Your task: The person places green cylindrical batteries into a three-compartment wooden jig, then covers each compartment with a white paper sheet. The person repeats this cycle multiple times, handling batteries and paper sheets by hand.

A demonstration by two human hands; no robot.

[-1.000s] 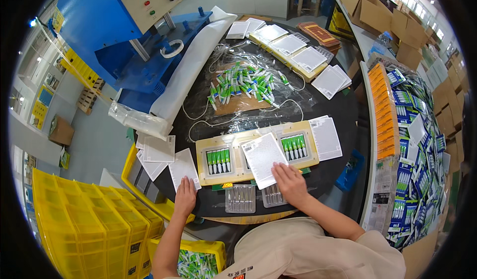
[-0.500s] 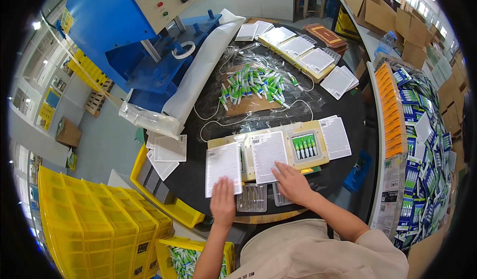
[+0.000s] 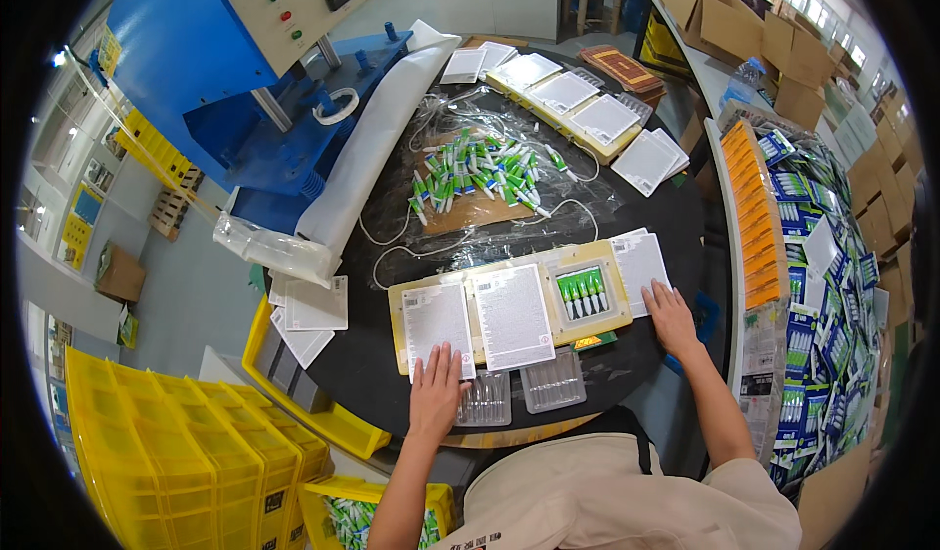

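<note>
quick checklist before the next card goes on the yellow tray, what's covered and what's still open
1. Left hand flat on the left card: ok, fingers rest on its lower edge.
2. Middle card seated on the yellow tray: ok, lies flat beside the left one.
3. Right slot covered: not ok, green tubes still show.
4. Right hand on the card stack: ok, fingertips touch it.
5. Card lifted off the stack: cannot tell.
6. Clear blister trays at the table edge: ok, two lie between the hands.
</note>
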